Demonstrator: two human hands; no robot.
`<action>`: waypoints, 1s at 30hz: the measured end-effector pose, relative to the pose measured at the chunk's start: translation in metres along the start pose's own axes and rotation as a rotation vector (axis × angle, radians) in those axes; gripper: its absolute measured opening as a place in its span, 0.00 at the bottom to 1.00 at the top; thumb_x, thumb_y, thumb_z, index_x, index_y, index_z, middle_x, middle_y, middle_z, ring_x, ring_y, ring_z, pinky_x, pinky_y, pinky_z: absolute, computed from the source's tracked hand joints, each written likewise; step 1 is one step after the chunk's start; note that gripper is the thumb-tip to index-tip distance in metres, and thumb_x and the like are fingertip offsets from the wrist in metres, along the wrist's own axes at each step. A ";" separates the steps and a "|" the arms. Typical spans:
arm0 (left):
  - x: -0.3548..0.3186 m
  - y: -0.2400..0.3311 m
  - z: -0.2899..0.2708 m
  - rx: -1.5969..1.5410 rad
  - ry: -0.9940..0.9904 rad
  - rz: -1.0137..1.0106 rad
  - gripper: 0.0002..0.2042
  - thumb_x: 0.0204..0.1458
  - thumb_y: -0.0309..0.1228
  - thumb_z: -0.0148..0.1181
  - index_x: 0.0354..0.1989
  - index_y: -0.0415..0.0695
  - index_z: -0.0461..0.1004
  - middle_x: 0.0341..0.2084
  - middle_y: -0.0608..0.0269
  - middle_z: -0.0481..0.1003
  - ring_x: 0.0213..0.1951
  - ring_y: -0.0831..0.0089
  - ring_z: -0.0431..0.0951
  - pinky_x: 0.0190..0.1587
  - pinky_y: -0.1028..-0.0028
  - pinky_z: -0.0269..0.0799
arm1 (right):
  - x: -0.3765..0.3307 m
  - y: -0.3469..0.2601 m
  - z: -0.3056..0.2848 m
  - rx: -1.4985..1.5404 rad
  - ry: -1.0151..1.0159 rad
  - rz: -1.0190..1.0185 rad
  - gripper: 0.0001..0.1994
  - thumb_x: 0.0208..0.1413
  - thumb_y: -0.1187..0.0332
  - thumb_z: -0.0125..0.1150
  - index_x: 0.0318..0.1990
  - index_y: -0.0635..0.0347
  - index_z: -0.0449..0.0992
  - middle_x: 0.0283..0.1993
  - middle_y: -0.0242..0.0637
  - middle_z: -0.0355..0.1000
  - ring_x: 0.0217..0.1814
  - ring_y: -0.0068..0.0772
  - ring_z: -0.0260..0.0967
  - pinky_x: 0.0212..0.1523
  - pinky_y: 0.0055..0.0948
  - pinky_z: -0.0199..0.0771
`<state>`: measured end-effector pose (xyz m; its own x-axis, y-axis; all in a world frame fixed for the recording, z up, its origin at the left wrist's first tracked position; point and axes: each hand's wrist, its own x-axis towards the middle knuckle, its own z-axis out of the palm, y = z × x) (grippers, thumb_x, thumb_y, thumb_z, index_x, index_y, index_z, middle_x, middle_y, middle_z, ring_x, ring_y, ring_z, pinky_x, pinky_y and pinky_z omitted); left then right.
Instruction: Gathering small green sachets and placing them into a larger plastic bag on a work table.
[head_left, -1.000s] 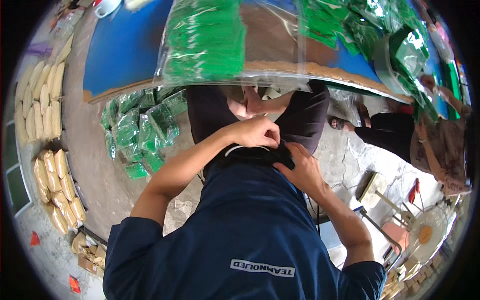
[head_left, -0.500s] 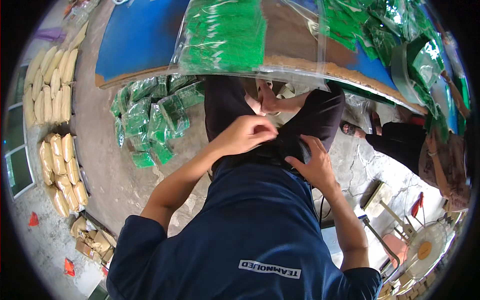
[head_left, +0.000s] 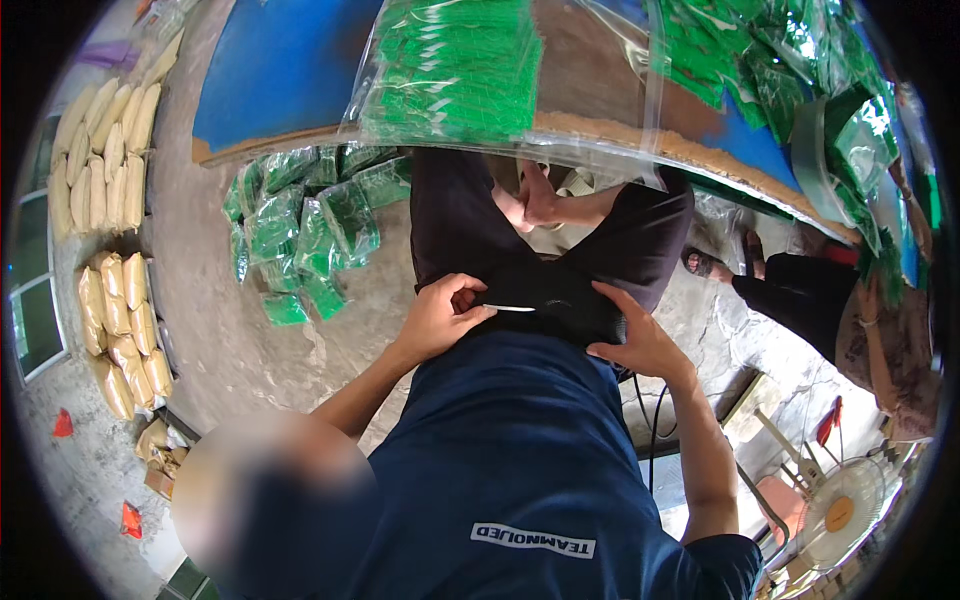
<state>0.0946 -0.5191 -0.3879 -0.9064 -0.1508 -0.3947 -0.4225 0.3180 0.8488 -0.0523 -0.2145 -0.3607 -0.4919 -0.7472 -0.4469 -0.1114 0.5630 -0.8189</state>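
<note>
In my lap lies a black, soft, pouch-like item (head_left: 555, 290) with a mesh-textured right end. A thin white strip (head_left: 510, 308) runs along its near edge. My left hand (head_left: 445, 315) is closed at the item's left end, its thumb and curled fingers pinching beside the strip. My right hand (head_left: 637, 335) grips the right end, fingers on the far side and thumb nearer me. What lies under the left fingers is hidden.
Ahead, a blue-and-brown worktable (head_left: 270, 75) bears green packets (head_left: 455, 80) in clear plastic. More green packets (head_left: 300, 225) lie on the floor at left, near stacked pale sacks (head_left: 100, 160). At right are a co-worker's dark-clothed leg (head_left: 790, 305), a fan (head_left: 840, 515) and a black cord (head_left: 655, 430).
My left hand has moved left and nearer my body, onto the item's left end. The white strip has come into view. My right hand keeps its hold; a blurred patch now covers the lower left.
</note>
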 end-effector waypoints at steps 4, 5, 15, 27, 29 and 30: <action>0.002 -0.003 0.007 -0.082 0.112 -0.142 0.13 0.51 0.29 0.72 0.39 0.37 0.75 0.22 0.68 0.72 0.25 0.82 0.69 0.29 0.77 0.67 | 0.010 -0.012 0.009 0.031 0.033 0.043 0.48 0.41 0.60 0.78 0.71 0.60 0.58 0.68 0.55 0.63 0.72 0.53 0.59 0.71 0.41 0.60; 0.002 -0.004 0.007 -0.078 0.110 -0.142 0.13 0.51 0.29 0.72 0.39 0.37 0.75 0.22 0.68 0.72 0.25 0.82 0.69 0.29 0.77 0.67 | 0.014 -0.017 0.015 0.017 0.063 0.054 0.49 0.40 0.58 0.79 0.71 0.62 0.59 0.68 0.55 0.64 0.72 0.53 0.60 0.71 0.42 0.60; -0.006 0.011 -0.028 -0.096 -0.041 -0.069 0.11 0.48 0.22 0.70 0.40 0.40 0.76 0.25 0.73 0.71 0.28 0.87 0.69 0.31 0.82 0.65 | 0.009 -0.021 0.016 -0.104 0.016 -0.059 0.46 0.40 0.65 0.77 0.70 0.62 0.60 0.68 0.52 0.62 0.71 0.53 0.60 0.71 0.41 0.59; 0.010 0.001 -0.030 -0.103 -0.185 -0.133 0.13 0.46 0.25 0.73 0.40 0.39 0.80 0.28 0.68 0.73 0.31 0.81 0.74 0.36 0.79 0.71 | 0.018 -0.024 0.024 -0.155 0.017 -0.075 0.44 0.44 0.65 0.75 0.70 0.56 0.60 0.71 0.53 0.59 0.72 0.55 0.58 0.72 0.43 0.58; 0.006 0.012 -0.036 -0.079 -0.217 -0.054 0.15 0.46 0.28 0.74 0.43 0.40 0.80 0.30 0.66 0.74 0.32 0.79 0.75 0.37 0.78 0.72 | 0.012 -0.023 0.017 -0.140 -0.010 -0.078 0.42 0.44 0.65 0.75 0.70 0.56 0.62 0.69 0.53 0.59 0.70 0.55 0.59 0.70 0.43 0.60; 0.004 0.016 -0.038 -0.054 -0.254 0.025 0.18 0.46 0.31 0.76 0.45 0.41 0.81 0.33 0.64 0.75 0.34 0.77 0.76 0.38 0.77 0.73 | 0.010 -0.024 0.014 -0.123 -0.034 -0.076 0.41 0.44 0.66 0.74 0.69 0.55 0.64 0.68 0.54 0.59 0.69 0.55 0.60 0.69 0.42 0.62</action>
<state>0.0843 -0.5497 -0.3621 -0.8910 0.0991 -0.4430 -0.4051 0.2668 0.8745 -0.0423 -0.2410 -0.3505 -0.4485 -0.7998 -0.3990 -0.2528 0.5416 -0.8017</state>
